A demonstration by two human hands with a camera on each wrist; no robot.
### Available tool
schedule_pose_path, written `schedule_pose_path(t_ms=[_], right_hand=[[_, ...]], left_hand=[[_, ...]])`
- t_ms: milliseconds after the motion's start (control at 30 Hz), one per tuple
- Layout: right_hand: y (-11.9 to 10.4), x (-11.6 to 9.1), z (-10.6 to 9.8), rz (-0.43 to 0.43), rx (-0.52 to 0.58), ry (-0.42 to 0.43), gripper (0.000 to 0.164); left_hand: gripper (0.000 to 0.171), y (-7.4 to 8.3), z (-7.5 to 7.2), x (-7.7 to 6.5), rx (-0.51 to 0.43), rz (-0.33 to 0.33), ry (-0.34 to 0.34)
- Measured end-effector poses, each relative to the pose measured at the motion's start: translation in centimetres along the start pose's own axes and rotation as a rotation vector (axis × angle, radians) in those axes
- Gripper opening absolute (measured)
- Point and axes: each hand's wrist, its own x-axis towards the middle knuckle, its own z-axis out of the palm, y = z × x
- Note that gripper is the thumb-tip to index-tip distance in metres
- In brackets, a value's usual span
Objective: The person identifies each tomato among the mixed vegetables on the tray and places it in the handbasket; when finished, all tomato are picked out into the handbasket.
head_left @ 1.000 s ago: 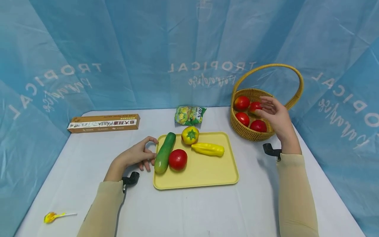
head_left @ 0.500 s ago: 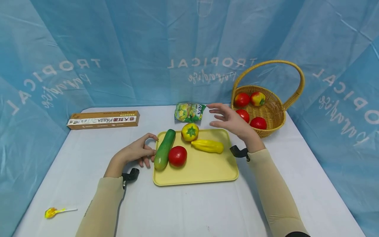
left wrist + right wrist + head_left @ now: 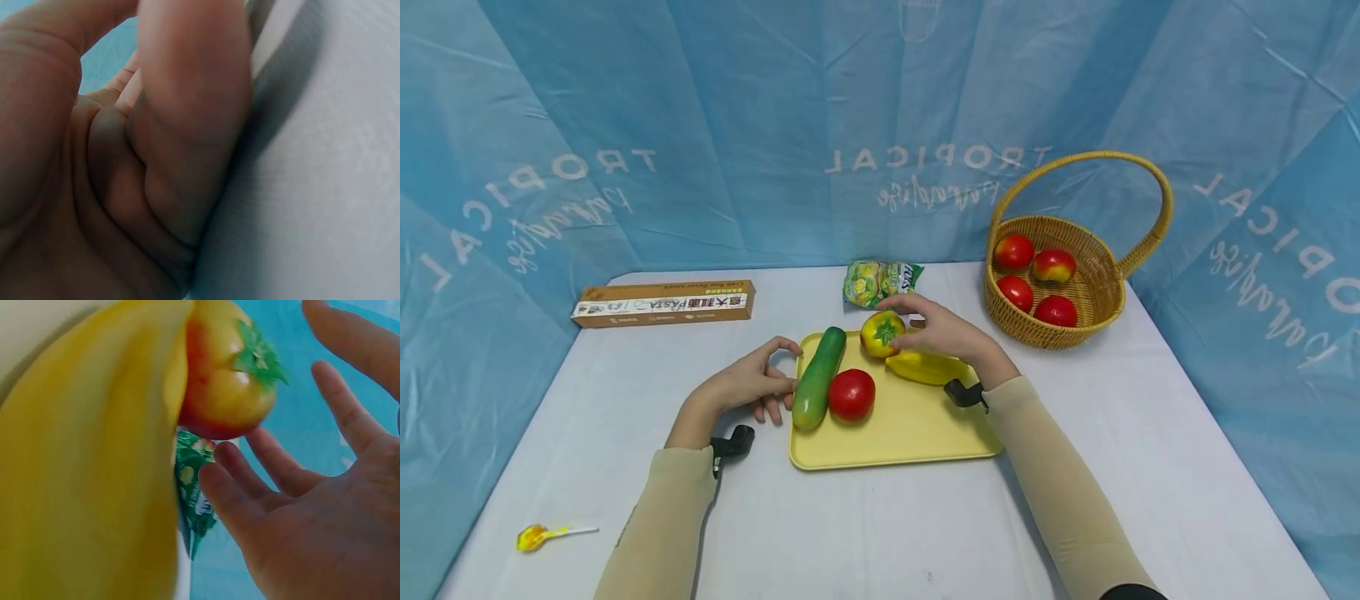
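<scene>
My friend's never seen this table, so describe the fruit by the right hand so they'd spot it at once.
On the white table, find the yellow tray. At its far edge, by the tip of the banana and the right hand, sits a round fruit. Its yellow skin and green, star-shaped leaf set it apart from the red tomato on the same tray.

- Nine o'clock from centre, there sat the brown pasta box (image 3: pixel 662 303)!
- Down at eight, a yellow lollipop (image 3: pixel 533 537) lay!
- Up at twelve hung the blue curtain (image 3: pixel 775 100)!
</scene>
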Motion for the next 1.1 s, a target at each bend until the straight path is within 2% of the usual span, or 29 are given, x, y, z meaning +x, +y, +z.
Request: schedule_pose_path(t_ms=[133,367,600,1100], right_hand=[[0.3,0.4,0.4,0.01,-0.032,-0.015,0.056],[0.5,0.8,0.6,0.033,-0.024,-0.034,0.055],[0.7,0.9,0.8,0.02,-0.038,-0.035,0.053],[1.0,0.9,1.1,0.033,-0.057,0.011,0.045]], left_hand=[[0.058,0.1,0.0,-0.1,0.007,0.008,0.0],[0.057,0.1,0.1,0.0,-0.001,0.002,0.002],[0.055,-0.2,0.1,0.1,-0.013,-0.004,0.009],[0.056,-0.2,0.3,-0.1,-0.014,-0.001,0.013]])
